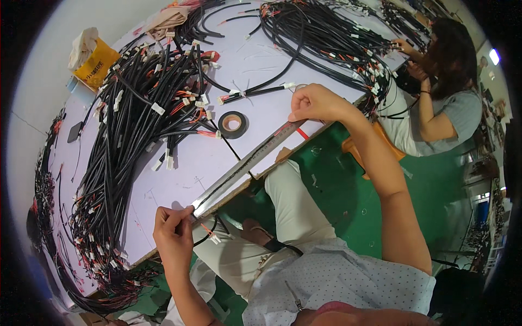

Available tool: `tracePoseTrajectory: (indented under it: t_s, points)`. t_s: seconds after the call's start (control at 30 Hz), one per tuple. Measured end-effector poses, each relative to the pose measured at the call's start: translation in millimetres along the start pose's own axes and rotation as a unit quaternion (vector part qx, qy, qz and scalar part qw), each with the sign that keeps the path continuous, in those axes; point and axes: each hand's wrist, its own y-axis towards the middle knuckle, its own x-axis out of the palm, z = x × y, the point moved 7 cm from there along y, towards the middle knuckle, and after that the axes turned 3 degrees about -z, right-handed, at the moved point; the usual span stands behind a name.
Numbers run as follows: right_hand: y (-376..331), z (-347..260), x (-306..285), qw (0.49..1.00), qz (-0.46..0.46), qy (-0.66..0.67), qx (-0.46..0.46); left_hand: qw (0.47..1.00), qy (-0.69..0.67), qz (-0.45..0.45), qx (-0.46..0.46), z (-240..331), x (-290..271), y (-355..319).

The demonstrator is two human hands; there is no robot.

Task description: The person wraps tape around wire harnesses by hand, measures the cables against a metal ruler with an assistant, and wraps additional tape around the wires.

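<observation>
Along the worktop (163, 190) edge, the ruler (255, 157) is slanted rightward and away, from left hand (174, 224) to right hand (318, 103); both are pinched, well apart; what is clamped cannot be told.

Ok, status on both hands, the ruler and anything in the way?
Left hand at lower end of ruler, right hand at upper, grips unclear. Ruler along edge of table. Tape roll nearby, off ruler.
</observation>
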Motion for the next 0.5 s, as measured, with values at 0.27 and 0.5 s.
tracePoseTrajectory:
  t_s: [0.27, 0.5]
  points:
    - [0.3, 3.8, 6.2, 1.0, 0.006, 0.013, -0.028, 1.0, 0.001, 0.004, 0.007, -1.1, -4.3, -0.1]
    - [-2.3, 7.5, 5.1, 0.993, 0.039, 0.0, -0.11, 0.999, 0.048, -0.001, 0.016, -11.8, -3.5, 2.3]
